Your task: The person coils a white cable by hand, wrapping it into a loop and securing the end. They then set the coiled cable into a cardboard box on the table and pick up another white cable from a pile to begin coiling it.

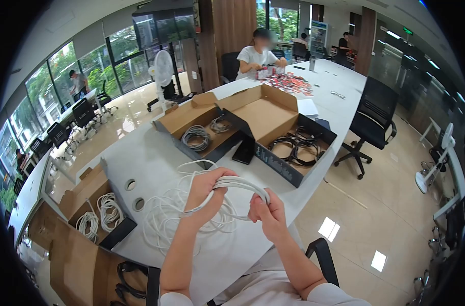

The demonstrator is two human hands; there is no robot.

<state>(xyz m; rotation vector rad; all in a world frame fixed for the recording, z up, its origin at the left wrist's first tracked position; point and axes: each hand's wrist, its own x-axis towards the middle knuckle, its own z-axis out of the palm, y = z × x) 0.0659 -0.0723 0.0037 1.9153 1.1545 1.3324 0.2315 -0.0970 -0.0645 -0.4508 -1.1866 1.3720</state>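
Several loops of a white cable (237,182) stretch between my two hands above the table. My left hand (206,191) is closed around the loops on one side. On the other side my right hand (268,208) grips the same bundle, fingers curled in. Under and beside my left hand, a loose tangle of white cable (161,222) spreads over the white tabletop (135,166). One strand runs from the tangle up by my left wrist.
Beyond my hands, open boxes hold coiled grey cables (195,138) and black cables (296,151), with a black phone (243,152) between. Left, another box holds white coils (110,210); nearer, one holds black cables (128,280). A person (258,57) sits by scattered red cards (288,83).
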